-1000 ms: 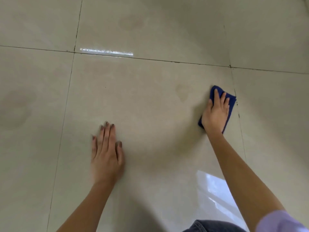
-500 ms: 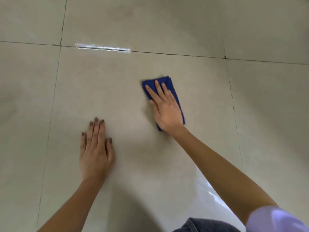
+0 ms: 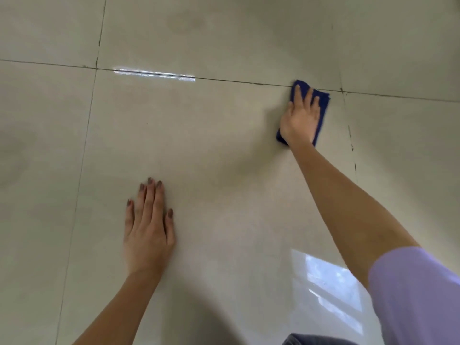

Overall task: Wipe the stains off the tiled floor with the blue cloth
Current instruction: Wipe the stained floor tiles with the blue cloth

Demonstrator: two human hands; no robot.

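The folded blue cloth lies flat on the beige tiled floor, at the far right corner of the big middle tile, just below the grout line. My right hand presses down on it with fingers spread, covering most of it. My left hand rests flat on the same tile, nearer and to the left, fingers together, holding nothing. A faint brownish stain shows on the far tile. Another dull stain marks the left tile.
Dark grout lines cross the floor, one vertical at left and one at right. A bright window reflection lies on the near tile by my lilac sleeve. A bit of denim shows at the bottom edge.
My right hand swept the cloth from the tile's right side to its middle, then back right and farther away to the corner by the grout line. My left hand stayed planted.
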